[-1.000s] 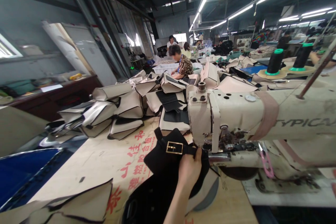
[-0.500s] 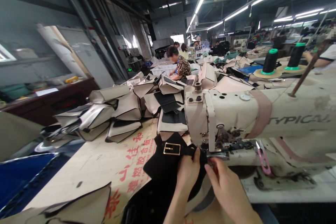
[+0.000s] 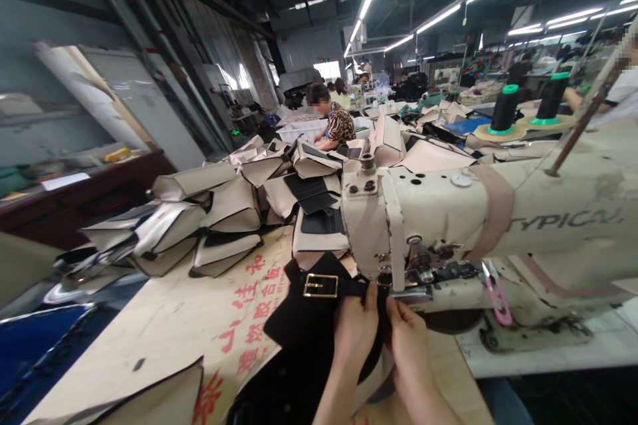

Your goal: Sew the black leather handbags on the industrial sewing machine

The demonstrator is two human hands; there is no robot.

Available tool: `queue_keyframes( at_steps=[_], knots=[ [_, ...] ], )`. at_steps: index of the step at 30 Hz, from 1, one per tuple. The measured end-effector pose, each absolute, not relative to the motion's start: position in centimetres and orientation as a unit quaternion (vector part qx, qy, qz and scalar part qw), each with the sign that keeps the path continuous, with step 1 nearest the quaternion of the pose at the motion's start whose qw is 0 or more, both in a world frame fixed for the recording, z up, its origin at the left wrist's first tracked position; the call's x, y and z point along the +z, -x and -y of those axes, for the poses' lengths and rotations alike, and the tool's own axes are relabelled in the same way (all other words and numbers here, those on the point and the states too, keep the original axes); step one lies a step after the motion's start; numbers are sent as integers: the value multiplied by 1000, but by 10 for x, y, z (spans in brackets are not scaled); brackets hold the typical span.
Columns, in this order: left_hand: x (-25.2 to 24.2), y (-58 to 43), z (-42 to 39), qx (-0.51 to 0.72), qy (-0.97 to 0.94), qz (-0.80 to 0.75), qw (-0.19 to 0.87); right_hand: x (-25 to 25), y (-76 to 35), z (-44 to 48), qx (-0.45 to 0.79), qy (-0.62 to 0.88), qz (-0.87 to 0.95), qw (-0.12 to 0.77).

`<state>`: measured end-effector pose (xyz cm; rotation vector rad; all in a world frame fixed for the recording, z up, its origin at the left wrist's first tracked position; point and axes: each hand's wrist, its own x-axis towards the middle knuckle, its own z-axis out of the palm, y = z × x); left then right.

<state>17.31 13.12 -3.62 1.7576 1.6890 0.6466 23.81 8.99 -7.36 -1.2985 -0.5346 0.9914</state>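
A black bag piece [image 3: 304, 325] with a gold buckle [image 3: 319, 285] lies under the head of a cream sewing machine [image 3: 448, 212]. My left hand [image 3: 355, 329] grips the black piece just right of the buckle, fingers curled over its edge. My right hand [image 3: 406, 335] presses against the same piece beside the left hand, below the needle area [image 3: 399, 275], fingers closed on the material.
A pile of beige and black bag parts [image 3: 224, 202] covers the table behind. Cardboard with red characters [image 3: 219, 319] lies on the table. Thread cones [image 3: 503, 109] stand on the machine's far side. A person in a patterned shirt [image 3: 339, 123] works further back.
My right hand has come into view from below and moved left to join the left hand on the black piece. The view has shifted slightly left.
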Motion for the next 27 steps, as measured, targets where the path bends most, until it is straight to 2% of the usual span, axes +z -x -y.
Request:
queue_keyframes(
  at_steps=[5,10,19,27],
  knots=[
    [-33,-174,-142,199,-669,-651,299,-74,-232,-93,470,555,169,665],
    [-27,-172,-147,180,-688,-647,276,-76,-246,-80,526,533,205,629],
    [-27,-172,-154,161,-707,-635,265,-86,-242,-89,444,572,184,665],
    [-23,-171,-163,151,-733,-616,246,-75,-251,-84,494,560,235,622]
  ],
)
